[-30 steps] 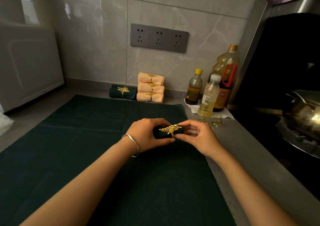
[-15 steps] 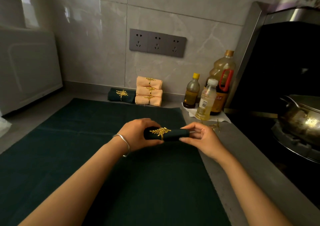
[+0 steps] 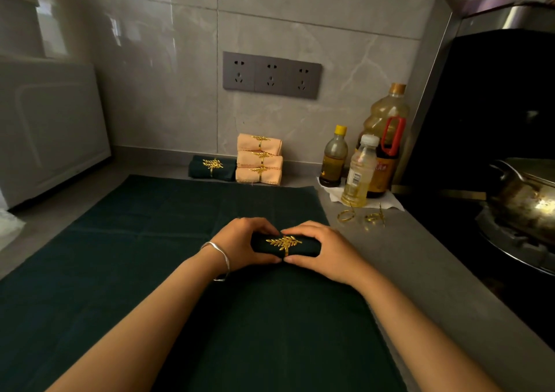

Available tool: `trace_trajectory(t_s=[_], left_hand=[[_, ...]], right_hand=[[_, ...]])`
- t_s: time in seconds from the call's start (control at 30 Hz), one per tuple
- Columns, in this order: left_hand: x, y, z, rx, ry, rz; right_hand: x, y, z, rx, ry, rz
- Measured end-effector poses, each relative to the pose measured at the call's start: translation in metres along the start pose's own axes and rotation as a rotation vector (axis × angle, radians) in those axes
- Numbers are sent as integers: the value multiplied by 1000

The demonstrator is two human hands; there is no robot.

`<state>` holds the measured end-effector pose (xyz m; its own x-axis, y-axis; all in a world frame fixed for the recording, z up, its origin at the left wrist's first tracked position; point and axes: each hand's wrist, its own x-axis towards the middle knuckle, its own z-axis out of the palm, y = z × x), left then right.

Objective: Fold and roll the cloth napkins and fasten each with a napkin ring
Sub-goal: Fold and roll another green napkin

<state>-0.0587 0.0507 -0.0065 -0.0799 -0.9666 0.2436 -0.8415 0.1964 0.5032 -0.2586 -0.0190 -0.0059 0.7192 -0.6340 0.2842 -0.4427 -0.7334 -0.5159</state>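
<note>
Hands: We see a person's two bare hands meet on one roll, over the middle of the counter [image 3: 420, 271].
Left hand: The left hand [image 3: 240, 244] curls its fingers round the roll's left end, with the thumb along the near side. A silver bracelet [image 3: 222, 256] circles that wrist.
Right hand: The right hand [image 3: 324, 253] grasps the right end in the same way. Its thumb tip lies just beside the left thumb, below the ring.
Rolled napkin: The dark green napkin [image 3: 303, 246] lies crosswise between both palms, above the spread cloth. We cannot tell whether it rests on the cloth or is lifted clear.
Napkin ring: A gold leaf-sprig ring [image 3: 284, 243] girds the roll at its middle, leaves facing up.
Spread cloth: A large dark green cloth [image 3: 150, 256] lies flat over the counter's left and middle, running down to the near edge.
Finished rolls: At the counter's back edge, against the tiled wall, a ringed green roll [image 3: 210, 167] lies just left of three stacked peach rolls [image 3: 259, 163], each wearing its own gold ring.
Spare rings: Two loose gold rings [image 3: 345, 215] lie on bare counter right of the cloth, just in front of the bottles.
Bottles: Three oil bottles [image 3: 359, 172] stand on white paper [image 3: 393, 203] at the counter's back right corner.
Stove side: We note a metal pot [image 3: 525, 196] on a burner beyond the counter's right edge.
Wall: A grey triple socket strip [image 3: 271, 74] is fixed above the stacked rolls.
</note>
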Motion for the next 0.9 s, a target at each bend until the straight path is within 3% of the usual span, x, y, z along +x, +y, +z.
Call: trace_trajectory(t_s=[0.9], left_hand=[[4, -3, 0, -32, -6, 0]], right_hand=[[1, 3, 1, -13, -27, 77]])
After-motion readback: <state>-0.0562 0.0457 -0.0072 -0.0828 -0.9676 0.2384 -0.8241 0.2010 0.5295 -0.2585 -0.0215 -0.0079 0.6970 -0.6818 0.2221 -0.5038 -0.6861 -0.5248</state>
